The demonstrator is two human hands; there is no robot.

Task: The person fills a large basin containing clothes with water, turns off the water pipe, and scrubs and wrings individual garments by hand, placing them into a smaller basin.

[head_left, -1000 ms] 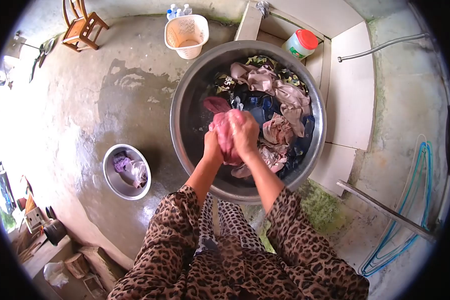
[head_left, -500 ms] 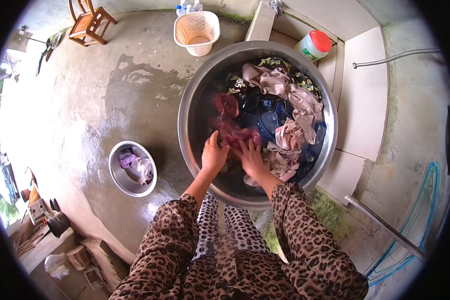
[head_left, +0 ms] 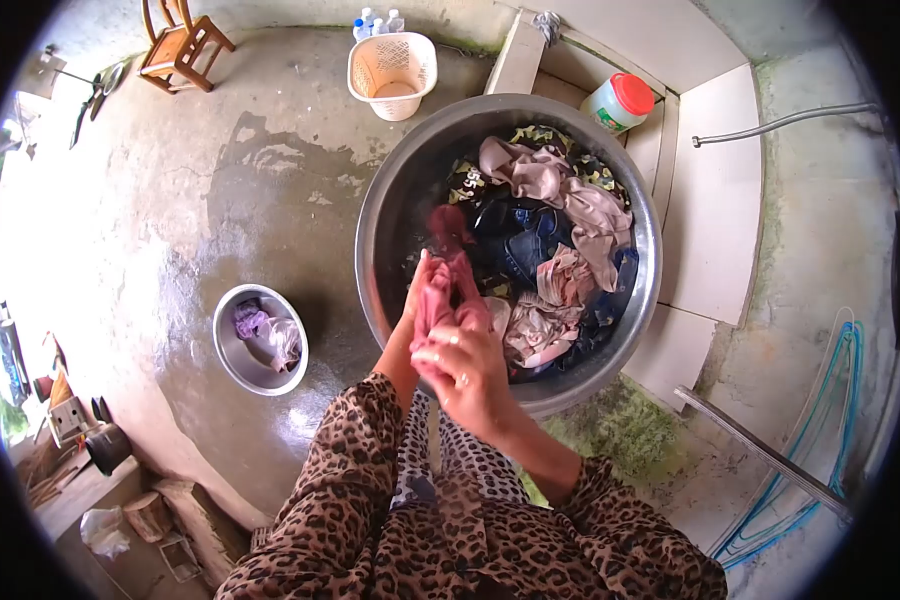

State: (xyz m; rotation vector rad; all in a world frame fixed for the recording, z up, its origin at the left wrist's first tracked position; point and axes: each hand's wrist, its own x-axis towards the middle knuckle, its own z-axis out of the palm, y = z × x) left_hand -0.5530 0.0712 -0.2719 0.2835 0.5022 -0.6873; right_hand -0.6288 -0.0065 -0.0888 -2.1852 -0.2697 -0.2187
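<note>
A wet red garment [head_left: 461,272] is bunched up between my hands, over the near left part of a large metal basin [head_left: 652,300]. My right hand [head_left: 473,378] is closed round its near end. My left hand [head_left: 416,298] grips it from the left, its fingers partly hidden by the cloth. The garment's far end trails down into the dark water. Also soaking in the basin are dark blue denim [head_left: 530,248], a pale mauve garment [head_left: 595,212], a camouflage piece with printed digits [head_left: 467,182] and crumpled pink cloth [head_left: 542,328].
A small metal bowl [head_left: 222,345] with lilac and pale cloth stands on the wet floor to the left. Beyond the basin are a plastic basket [head_left: 402,107], bottles [head_left: 377,24] and a red-lidded jar [head_left: 625,100]. A wooden chair [head_left: 182,52] stands far left; a hose [head_left: 785,126] is at right.
Both hands have gathered the red garment and lifted it from the water toward me. My right hand went from spread fingers to a closed grip. The view shifted slightly.
</note>
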